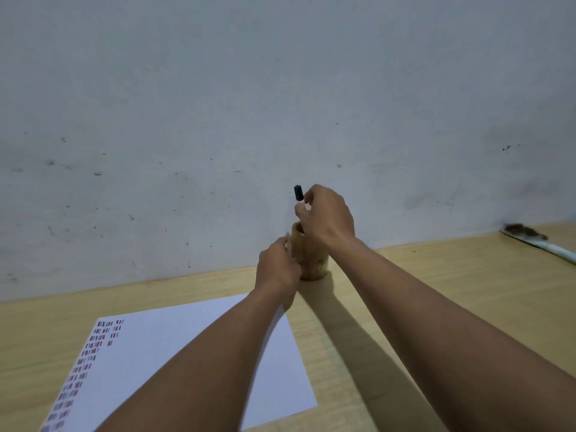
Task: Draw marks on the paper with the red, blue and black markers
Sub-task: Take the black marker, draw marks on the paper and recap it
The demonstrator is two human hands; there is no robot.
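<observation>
Right hand [327, 215] pinches black-capped marker [298, 194] upright above holder [311, 260], seemingly mid-transfer | left hand [277, 269] closed round holder's left side, steadying it | paper [174, 363] lies near holder's front-left, marks [84, 366] down its left edge | holder contents hidden.

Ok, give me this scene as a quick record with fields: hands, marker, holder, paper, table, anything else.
right hand: fingers pinching the black-capped marker, above the holder
left hand: gripping the holder's side
marker: upright, cap end up, lower part hidden by the hand
holder: wooden cylinder, standing on the table near the wall
paper: white sheet flat on the table, rows of short red and blue marks along its left edge, rest blank
table: light wood
other: white object at the far right by the wall, unclear what it is
</observation>
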